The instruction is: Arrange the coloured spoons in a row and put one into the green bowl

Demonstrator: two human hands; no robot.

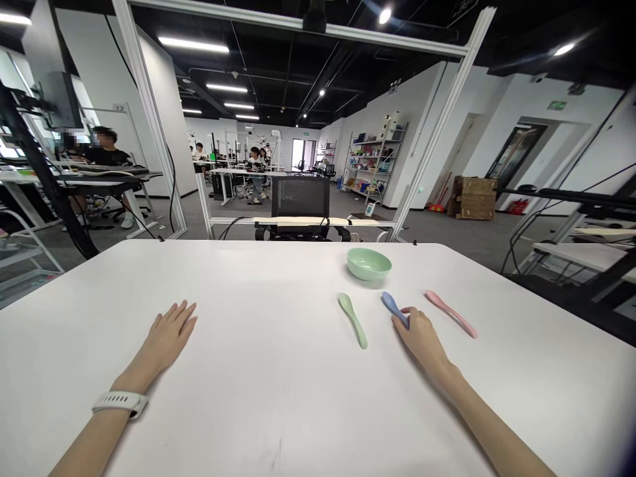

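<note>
My left hand [171,333] lies flat on the left of the white table, fingers stretched out, holding nothing. My right hand [419,334] has its thumb and fingers closed about the handle of a blue spoon [391,305]; the handle's end is hidden under the hand. The blue spoon's bowl points away from me, towards the left. A green spoon [353,320] lies to the left of it, and a pink spoon [451,313] to the right. Behind the spoons stands a light green bowl [368,264], upright, with nothing visible inside.
The white table [258,397] fills the foreground. An aluminium frame [432,126] rises beyond its far edge, with a black office chair [301,199] behind it. Several people sit at desks farther back. A wooden crate [472,197] stands on the floor at the right.
</note>
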